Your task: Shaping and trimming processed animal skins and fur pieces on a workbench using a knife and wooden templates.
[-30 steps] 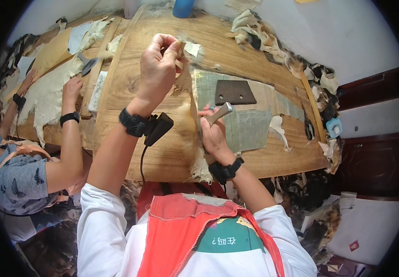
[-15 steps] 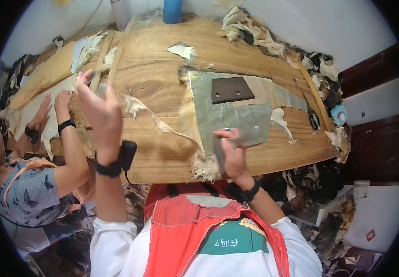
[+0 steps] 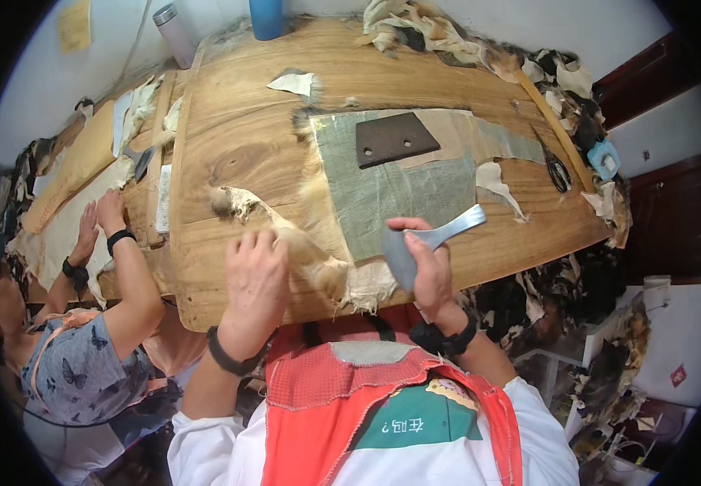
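My right hand (image 3: 427, 271) grips a grey metal knife (image 3: 457, 224) near the table's front edge; its broad rounded blade hangs on the left of the fist and its flared end sticks out right. My left hand (image 3: 255, 271) hovers by the front edge with fingers bent and tips hidden. Just beyond it lies a curling pale strip of fur hide (image 3: 286, 229), running to a frayed bunch (image 3: 371, 285) at the edge. A fur piece (image 3: 316, 174) lies fur-edge out beneath a grey-green fabric-like sheet (image 3: 350, 202). On that sheet rests a dark brown plate with two holes (image 3: 395, 139).
Scissors (image 3: 557, 172) and a wooden strip (image 3: 553, 125) lie at the right, with hide scraps (image 3: 498, 188) nearby. A blue container (image 3: 266, 18) and a flask (image 3: 174, 36) stand at the back. A co-worker (image 3: 95, 348) works at the left over a pale hide (image 3: 67, 211).
My left hand has come down and right from its raised, spread position, its fingers now bent. The hide strip has bunched and shifted. My right hand has moved slightly right with the knife.
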`<state>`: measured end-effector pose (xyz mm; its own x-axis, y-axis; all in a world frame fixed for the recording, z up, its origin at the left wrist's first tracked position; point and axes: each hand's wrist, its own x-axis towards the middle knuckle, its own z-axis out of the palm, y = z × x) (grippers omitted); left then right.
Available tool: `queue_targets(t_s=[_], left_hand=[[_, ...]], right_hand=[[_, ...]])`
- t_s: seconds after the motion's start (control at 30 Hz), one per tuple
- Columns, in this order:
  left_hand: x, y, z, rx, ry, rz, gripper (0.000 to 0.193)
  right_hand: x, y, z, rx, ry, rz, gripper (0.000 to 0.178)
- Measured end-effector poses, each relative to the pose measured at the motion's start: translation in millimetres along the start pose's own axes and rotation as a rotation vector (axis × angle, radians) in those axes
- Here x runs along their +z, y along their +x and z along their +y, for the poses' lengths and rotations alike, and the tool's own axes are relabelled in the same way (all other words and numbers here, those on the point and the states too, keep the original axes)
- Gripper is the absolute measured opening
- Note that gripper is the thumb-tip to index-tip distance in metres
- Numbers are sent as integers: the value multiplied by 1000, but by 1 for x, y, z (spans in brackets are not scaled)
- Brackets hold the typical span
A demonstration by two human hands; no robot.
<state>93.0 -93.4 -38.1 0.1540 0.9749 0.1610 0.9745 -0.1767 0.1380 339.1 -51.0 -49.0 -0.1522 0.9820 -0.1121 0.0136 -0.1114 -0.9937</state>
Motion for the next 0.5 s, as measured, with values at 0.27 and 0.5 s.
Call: queue_targets(t_s=[0.27, 0.5], left_hand=[[56, 2, 27, 75, -417, -2, 20], [56, 0, 29, 96, -645, -29, 16]], right_hand=[[31, -4, 47, -186, -397, -201, 29], [36, -5, 52, -185, -537, -181, 29]])
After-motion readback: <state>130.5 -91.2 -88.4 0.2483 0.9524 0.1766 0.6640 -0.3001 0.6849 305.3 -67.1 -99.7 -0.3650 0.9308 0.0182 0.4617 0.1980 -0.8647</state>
